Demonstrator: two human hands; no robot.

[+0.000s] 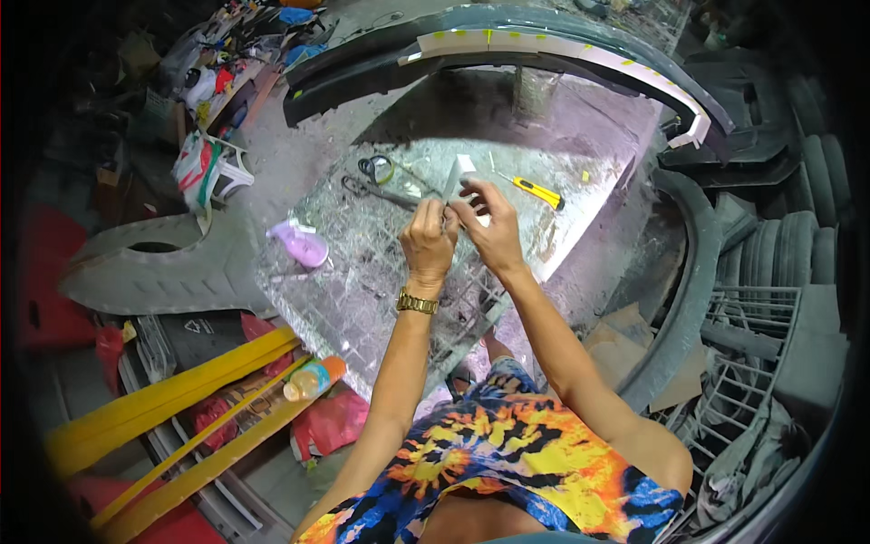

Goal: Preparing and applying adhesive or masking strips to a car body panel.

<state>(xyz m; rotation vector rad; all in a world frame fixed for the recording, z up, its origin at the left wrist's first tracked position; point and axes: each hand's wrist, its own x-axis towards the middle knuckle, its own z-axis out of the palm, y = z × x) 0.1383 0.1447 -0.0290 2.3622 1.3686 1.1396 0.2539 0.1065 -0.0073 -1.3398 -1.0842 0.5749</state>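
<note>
Above the worktable [349,290] my two hands meet, fingertips almost touching. A watch circles the wrist of my left hand [426,240], whose fingers are closed in a pinch. My right hand [492,233] pinches beside it, thumb against the left fingers. From between them rises a pale strip [454,179] with a white end; its lower part is hidden by my fingers. A yellow utility knife [539,192] lies to the right of my hands. On the left are a roll of tape [381,170] and a dark-handled tool [362,188].
A purple spray bottle [299,243] lies at the table's left. Long curved bumper parts [362,77] span the far side. Yellow beams [172,390] and an orange-capped bottle [313,378] are at lower left. A white metal rack [743,363] stands right.
</note>
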